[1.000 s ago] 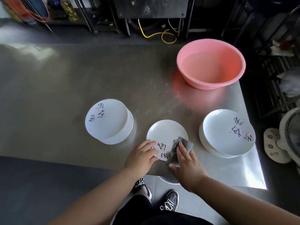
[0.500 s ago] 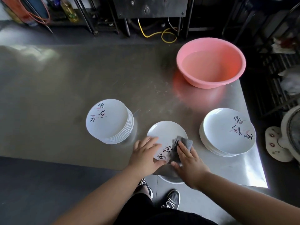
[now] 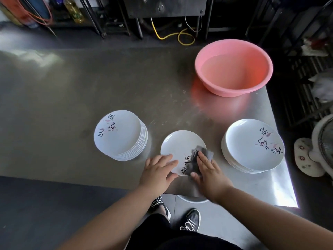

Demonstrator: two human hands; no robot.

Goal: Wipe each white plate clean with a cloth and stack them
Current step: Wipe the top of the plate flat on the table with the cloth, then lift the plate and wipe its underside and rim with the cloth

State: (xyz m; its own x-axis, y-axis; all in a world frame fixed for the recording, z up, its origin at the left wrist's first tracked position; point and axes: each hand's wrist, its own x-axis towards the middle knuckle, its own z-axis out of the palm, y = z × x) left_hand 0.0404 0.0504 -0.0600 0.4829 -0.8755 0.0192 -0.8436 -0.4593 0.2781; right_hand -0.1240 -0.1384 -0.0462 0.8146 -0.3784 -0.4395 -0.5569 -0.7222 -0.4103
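A single white plate with black calligraphy lies flat near the steel table's front edge. My left hand grips its near-left rim, fingers on the plate and thumb at the edge. My right hand presses a grey cloth flat onto the plate's right side. A tall stack of white plates stands to the left. A lower stack of white plates sits to the right.
A pink basin holding water stands at the table's back right. The steel table ends just past the right stack. A fan stands off the right edge. My shoes show below the front edge.
The plate has turned under my hands, its writing shifting toward the near right. The cloth and my right hand stay on the plate's right side, and my left hand has slid to the near-left rim.
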